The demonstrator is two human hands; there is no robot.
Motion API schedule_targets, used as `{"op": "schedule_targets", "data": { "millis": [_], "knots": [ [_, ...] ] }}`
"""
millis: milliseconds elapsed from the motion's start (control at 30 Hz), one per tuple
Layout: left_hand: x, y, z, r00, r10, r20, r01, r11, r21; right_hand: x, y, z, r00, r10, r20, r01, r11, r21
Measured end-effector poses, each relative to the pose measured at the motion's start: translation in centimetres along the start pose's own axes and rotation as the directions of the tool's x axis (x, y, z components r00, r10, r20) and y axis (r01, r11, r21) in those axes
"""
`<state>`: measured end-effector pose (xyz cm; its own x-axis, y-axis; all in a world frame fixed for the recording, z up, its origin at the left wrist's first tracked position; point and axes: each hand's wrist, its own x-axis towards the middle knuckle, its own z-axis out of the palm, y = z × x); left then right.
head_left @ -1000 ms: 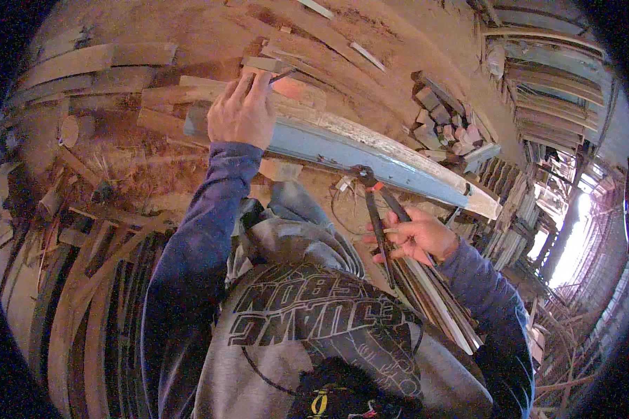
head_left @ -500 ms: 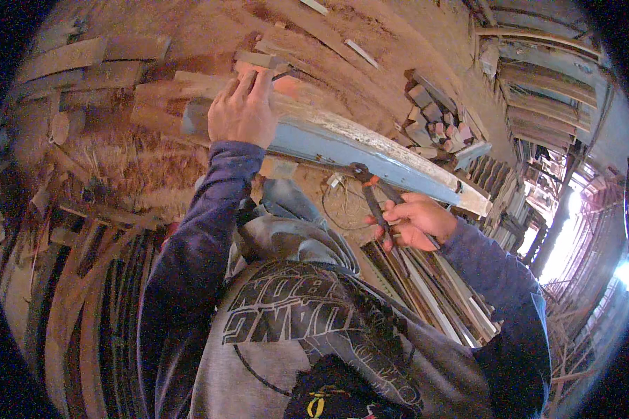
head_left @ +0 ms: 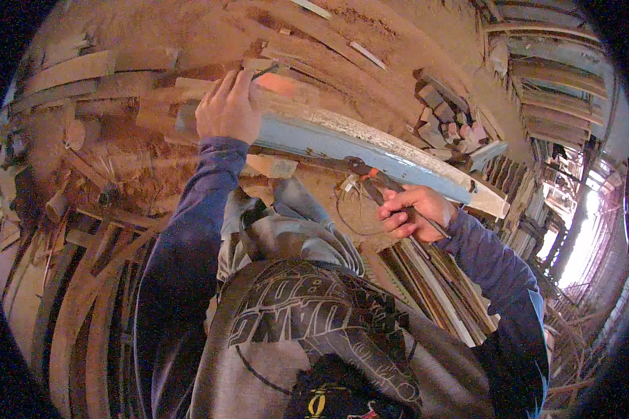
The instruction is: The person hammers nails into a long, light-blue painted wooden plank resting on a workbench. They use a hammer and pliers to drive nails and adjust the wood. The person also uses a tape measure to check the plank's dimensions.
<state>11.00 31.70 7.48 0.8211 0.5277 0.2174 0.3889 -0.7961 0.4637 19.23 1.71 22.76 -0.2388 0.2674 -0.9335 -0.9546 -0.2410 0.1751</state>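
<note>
Steadily, a worker bends over a blue beam [head_left: 314, 145] that slants across the ground ahead of the knees; the left hand [head_left: 229, 108] bears on its left end, fingers close together and curled over the far side, a dark sliver [head_left: 265, 70] showing by their tips, though whether they pinch it is impossible to tell; the right hand [head_left: 421, 211] wraps a pair of pincers [head_left: 384, 181], fingers bent around the handles and the thumb laid over them, the tool's head up against the beam's near edge, its bite too dark to make out. The step in hand looks to be setting the pincers at that edge while the other hand steadies the beam; the next move, by that reading, calls for a firm squeeze on the handles and a beam kept from rolling. Writing appears chiefly on the worker's grey shirt [head_left: 272, 363], where big outlined lettering [head_left: 307, 307] runs upside down across the chest; a small yellow mark [head_left: 317, 403] sits on black near the bottom edge; no label can be made out on the pincers, which bear only an orange band near the head, nor on the beam.
</note>
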Motion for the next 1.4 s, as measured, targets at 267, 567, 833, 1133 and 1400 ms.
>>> {"op": "schedule_targets", "data": {
  "millis": [267,567,833,1133,1400],
  "knots": [
    [0.0,-0.2,0.4,1.000,0.010,-0.023,-0.010,1.000,0.011,0.1,0.4,-4.7,0.980,-0.070,0.185,0.103,0.979,-0.175],
    [-0.1,-0.7,0.9,1.000,-0.002,-0.003,0.002,0.998,0.063,2.9,1.3,-16.7,0.911,-0.308,0.273,0.400,0.817,-0.416],
    [-0.1,0.6,1.7,0.997,-0.058,0.051,0.056,0.997,0.045,4.0,3.4,-17.4,0.848,-0.510,0.142,0.362,0.362,-0.859],
    [-0.2,0.3,1.7,0.991,-0.064,0.120,0.057,0.997,0.061,2.0,1.9,-8.8,0.895,-0.426,0.135,0.270,0.274,-0.923],
    [-0.2,0.2,2.0,0.999,0.003,-0.048,-0.003,1.000,-0.005,-0.4,-1.0,-1.9,0.848,-0.530,0.004,-0.188,-0.309,-0.932]
  ]
}}
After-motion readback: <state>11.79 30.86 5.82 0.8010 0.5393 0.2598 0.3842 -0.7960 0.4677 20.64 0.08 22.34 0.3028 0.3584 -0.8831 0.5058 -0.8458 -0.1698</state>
